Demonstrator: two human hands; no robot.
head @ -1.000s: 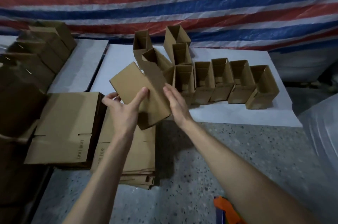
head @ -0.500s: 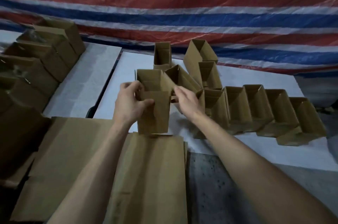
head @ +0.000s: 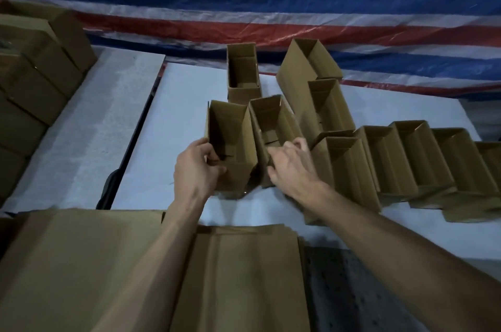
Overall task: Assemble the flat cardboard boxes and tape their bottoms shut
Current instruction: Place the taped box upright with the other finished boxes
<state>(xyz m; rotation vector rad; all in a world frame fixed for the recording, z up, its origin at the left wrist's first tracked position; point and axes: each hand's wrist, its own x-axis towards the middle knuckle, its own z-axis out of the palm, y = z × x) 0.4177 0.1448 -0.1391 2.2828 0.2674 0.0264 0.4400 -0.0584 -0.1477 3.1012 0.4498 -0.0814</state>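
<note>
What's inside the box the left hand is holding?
Only folded bottom flaps show inside the box; nothing else is visible in it. The left hand covers its near left corner, so that spot is hidden.

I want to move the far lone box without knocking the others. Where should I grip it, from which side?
Probably pinch the far box by its left wall at the open rim, from above and the left: its mouth faces up and bare table lies that side, while the held box crowds its front and a tilted box stands right of it.

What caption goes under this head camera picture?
Left hand grips an opened cardboard box on the white table.
</note>
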